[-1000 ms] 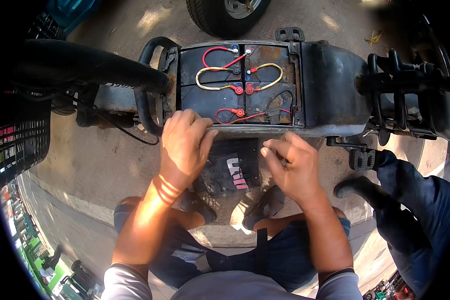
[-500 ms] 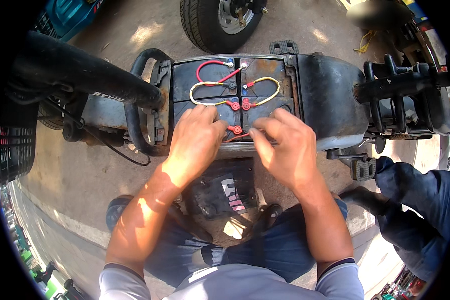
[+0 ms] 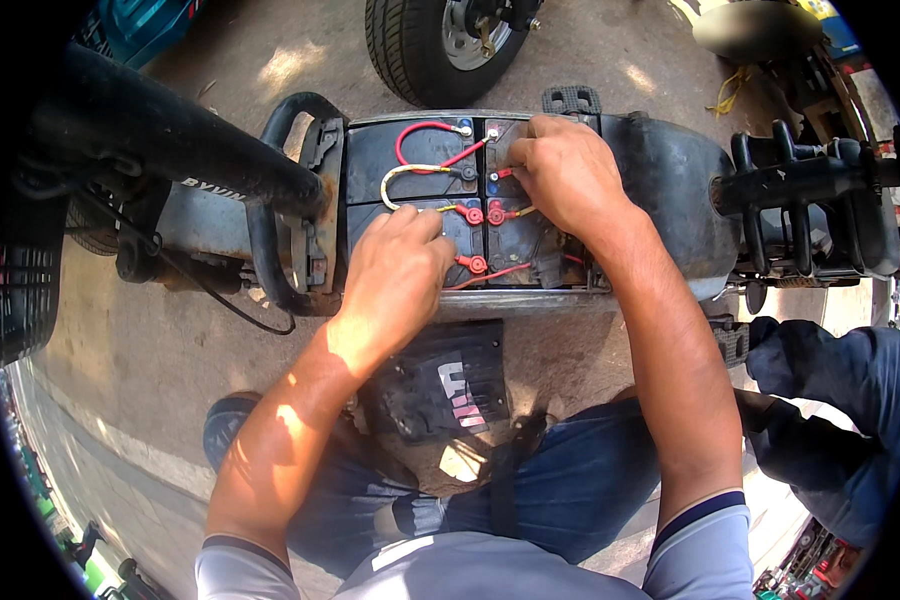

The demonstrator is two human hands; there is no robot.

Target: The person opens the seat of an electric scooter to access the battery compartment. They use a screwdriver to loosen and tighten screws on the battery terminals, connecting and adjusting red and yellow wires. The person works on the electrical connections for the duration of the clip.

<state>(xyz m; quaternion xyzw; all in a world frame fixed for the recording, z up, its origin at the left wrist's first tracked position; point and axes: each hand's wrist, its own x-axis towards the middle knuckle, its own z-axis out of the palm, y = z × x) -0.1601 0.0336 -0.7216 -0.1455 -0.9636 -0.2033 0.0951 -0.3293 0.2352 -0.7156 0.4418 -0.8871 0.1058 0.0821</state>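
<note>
Four-sided dark batteries (image 3: 375, 150) sit in the open frame bay of an electric two-wheeler. My left hand (image 3: 398, 275) rests over the near left battery, fingers curled together; whatever they pinch is hidden. Beside its fingertips are a red terminal cap (image 3: 472, 264) and a thin red wire (image 3: 500, 275). My right hand (image 3: 570, 170) is over the far right battery, fingers bent inward by a terminal with a red sleeve (image 3: 502, 174). It covers most of the right yellow-white cable. Another yellow-white cable (image 3: 388, 185) and a red cable (image 3: 406, 135) loop across the left batteries.
A black frame tube (image 3: 190, 150) slopes in from the left; a black rounded housing (image 3: 660, 190) lies right of the bay. A dark panel (image 3: 435, 385) is on the ground between my legs. Beyond stands a wheel (image 3: 410, 50). Another person's legs (image 3: 835, 390) are at right.
My right hand has moved away from me, from the near right battery to the far right one, now covering the right yellow-white cable. My left hand has hardly moved.
</note>
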